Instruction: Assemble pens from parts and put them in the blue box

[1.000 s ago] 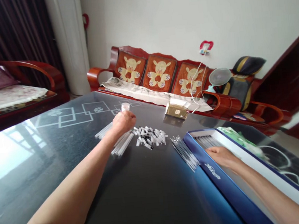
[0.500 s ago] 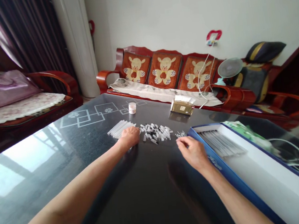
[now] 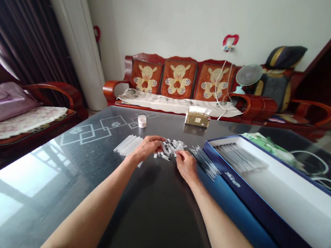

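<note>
My left hand (image 3: 151, 146) reaches over the left side of a heap of small white, clear and black pen caps (image 3: 170, 148), its fingers stretched out and partly hiding it. At the heap's near right edge, my right hand (image 3: 186, 163) is closed in a pinch; whatever is between its fingertips is too small to make out. White pen barrels (image 3: 128, 144) lie side by side behind my left wrist, one end showing below it. To the right of my right hand, a bundle of thin pen refills (image 3: 205, 163) lies against the blue box.
The long blue box (image 3: 251, 205) with a white inside holds a row of assembled-looking pens (image 3: 241, 157). A gold tissue pack (image 3: 197, 119) and a small white tub (image 3: 142, 121) stand farther back. Green packaging (image 3: 270, 144) and a white cable (image 3: 320, 163) lie beyond the box.
My left hand has moved right from the barrels to the caps. My right hand has moved left from the refills to the caps, uncovering the refills. The view has shifted slightly.
</note>
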The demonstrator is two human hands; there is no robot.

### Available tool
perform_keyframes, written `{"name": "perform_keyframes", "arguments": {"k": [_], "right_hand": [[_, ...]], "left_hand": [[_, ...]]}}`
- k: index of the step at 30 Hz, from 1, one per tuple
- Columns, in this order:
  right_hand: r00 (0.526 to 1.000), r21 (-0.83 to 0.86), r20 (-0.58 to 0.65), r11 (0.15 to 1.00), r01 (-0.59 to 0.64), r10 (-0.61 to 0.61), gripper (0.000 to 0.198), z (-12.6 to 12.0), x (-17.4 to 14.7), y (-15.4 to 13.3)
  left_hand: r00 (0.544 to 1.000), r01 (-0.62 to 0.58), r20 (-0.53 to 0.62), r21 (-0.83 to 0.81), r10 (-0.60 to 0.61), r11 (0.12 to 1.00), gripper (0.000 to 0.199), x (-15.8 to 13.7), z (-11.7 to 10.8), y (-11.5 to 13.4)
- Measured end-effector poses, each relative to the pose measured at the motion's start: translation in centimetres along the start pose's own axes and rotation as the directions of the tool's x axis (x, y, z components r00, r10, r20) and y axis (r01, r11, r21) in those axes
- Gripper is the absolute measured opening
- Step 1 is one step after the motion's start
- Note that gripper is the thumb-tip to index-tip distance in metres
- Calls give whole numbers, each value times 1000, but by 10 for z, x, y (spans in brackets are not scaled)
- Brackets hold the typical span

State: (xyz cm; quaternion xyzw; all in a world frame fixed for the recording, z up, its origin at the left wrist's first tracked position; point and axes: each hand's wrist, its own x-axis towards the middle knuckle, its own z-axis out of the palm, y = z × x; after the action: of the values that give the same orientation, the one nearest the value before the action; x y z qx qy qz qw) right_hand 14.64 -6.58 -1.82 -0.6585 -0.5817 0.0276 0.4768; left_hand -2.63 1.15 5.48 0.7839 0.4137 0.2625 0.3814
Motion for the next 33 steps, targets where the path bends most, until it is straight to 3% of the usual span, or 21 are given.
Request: {"name": "perform_keyframes", "arguments": {"k": [2, 6, 9, 12, 16, 22, 25, 27, 29, 31, 33], "right_hand": [[1000, -53, -8, 999, 11, -11, 25, -4, -1, -1], [998, -317, -57, 948, 3, -22, 29, -23, 0, 4], [991, -500, -78, 855, -135, 111, 26, -37, 2, 10], [966, -600, -90, 761, -247, 242, 21, -43, 2, 14], [955, -658, -98, 701, -274, 281, 22, -41, 3, 16], [971, -632, -98, 740, -229, 217, 22, -38, 6, 13], [978, -450, -142, 870, -201, 152, 24, -39, 12, 8], [972, -195, -173, 962, -191, 158, 27, -38, 17, 6], [957, 146, -138, 961, -236, 256, 27, -35, 20, 6], [924, 498, 11, 799, -337, 382, 25, -30, 20, 5], [883, 733, 215, 528, -428, 417, 28, -26, 18, 4]], "left_hand": [[998, -61, -1, 19, 61, 998, 40, -1, 17, 0], [974, -110, -149, 357, 173, 928, 28, -7, 43, -2], [956, -65, -208, 543, 209, 837, 29, -12, 52, -5], [957, -67, -176, 641, 231, 765, 30, -16, 54, -9], [938, -166, -112, 686, 328, 708, 31, -15, 54, -14], [885, -376, -16, 566, 465, 734, 37, -11, 61, -23], [872, -385, -50, 544, 487, 745, 44, -10, 64, -27], [873, -358, -102, 531, 477, 768, 42, -10, 65, -27], [891, -292, -154, 526, 427, 799, 40, -10, 63, -26], [918, -215, -176, 532, 356, 819, 41, -11, 61, -24], [937, -176, -161, 549, 311, 817, 44, -11, 59, -24]]}}
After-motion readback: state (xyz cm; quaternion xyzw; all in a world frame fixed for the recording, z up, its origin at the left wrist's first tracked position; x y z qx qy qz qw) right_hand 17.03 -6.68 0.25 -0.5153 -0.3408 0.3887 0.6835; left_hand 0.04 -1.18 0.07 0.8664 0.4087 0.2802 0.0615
